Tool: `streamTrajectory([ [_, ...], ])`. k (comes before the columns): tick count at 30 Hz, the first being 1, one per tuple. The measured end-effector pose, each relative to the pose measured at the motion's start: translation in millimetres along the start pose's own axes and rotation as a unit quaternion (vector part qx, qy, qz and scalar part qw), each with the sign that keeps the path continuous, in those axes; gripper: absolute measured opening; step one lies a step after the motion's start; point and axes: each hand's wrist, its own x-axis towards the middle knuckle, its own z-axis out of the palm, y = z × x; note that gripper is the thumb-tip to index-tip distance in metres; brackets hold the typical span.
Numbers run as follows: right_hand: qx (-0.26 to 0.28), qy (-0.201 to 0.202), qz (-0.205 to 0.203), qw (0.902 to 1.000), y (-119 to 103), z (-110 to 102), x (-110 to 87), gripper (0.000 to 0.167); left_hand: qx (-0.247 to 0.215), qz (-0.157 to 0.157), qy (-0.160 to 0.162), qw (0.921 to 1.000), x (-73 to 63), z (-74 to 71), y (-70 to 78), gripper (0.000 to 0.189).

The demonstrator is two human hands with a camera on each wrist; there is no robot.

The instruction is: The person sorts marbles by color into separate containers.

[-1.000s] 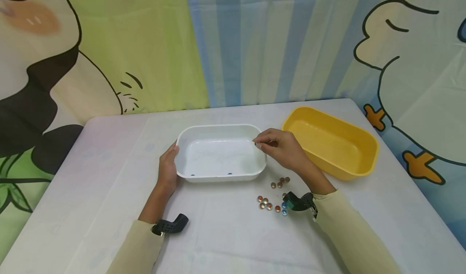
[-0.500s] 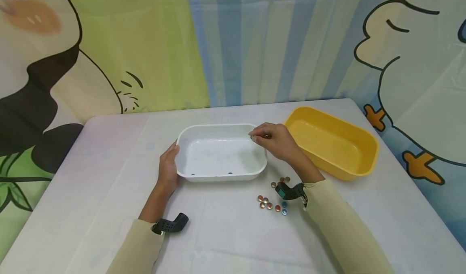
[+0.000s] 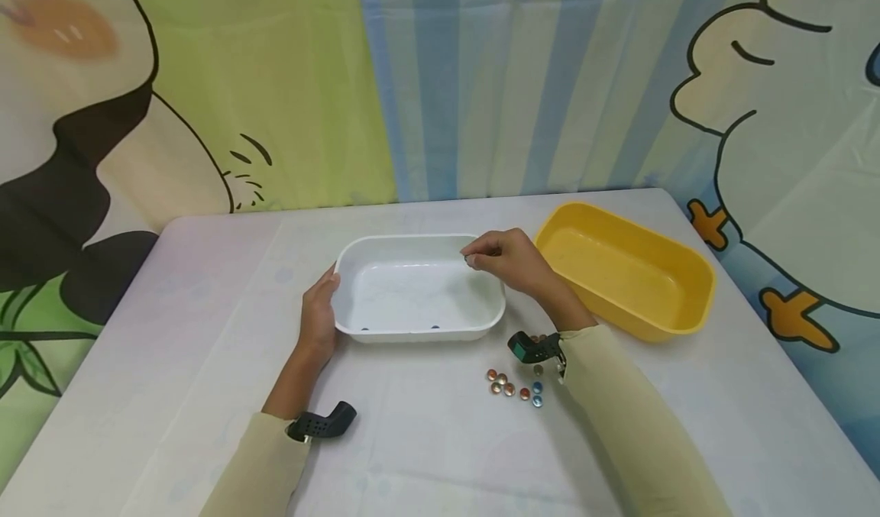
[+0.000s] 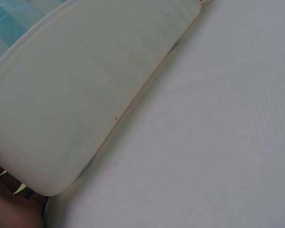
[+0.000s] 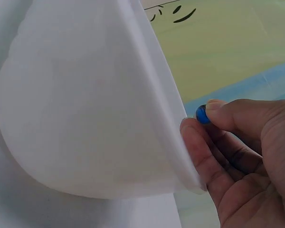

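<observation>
My left hand (image 3: 318, 315) grips the left end of a white plastic basin (image 3: 419, 337), its thumb by the rim; in the left wrist view its fingers (image 4: 12, 183) go behind the wall. Above the basin's right end, my right hand (image 3: 514, 261) pinches a blue glass marble (image 5: 202, 114) between thumb and fingertips. The right wrist view has that marble just beyond the basin's rim. Two small dark blue marbles (image 3: 435, 327) show inside along the near wall, mostly hidden by the rim.
A yellow basin (image 3: 660, 332) stands at the back right, behind my right forearm. Several brown and clear marbles (image 3: 509, 389) and two blue marbles (image 3: 538, 401) lie on the white-covered table in front of the basin's right end. My right wrist camera (image 3: 532, 347) partly hides others.
My right hand has moved left and slightly away from me, from the basin's right rim to over its inside, still pinching the marble. The left hand and basin stay put.
</observation>
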Motion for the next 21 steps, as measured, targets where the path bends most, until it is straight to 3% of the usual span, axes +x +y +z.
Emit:
streamTrajectory([
  [7, 0.02, -0.009, 0.064, 0.9977, -2, 0, 8.7, 0.021, 0.003, -0.001, -0.002, 1.0, 0.0, -0.3, 0.4, 0.051],
  [21, 0.079, 0.0, 0.106, 0.9912, -5, 2, 25.2, 0.023, 0.0, 0.0, -0.007, 1.0, -0.5, 0.0, 1.3, 0.051],
])
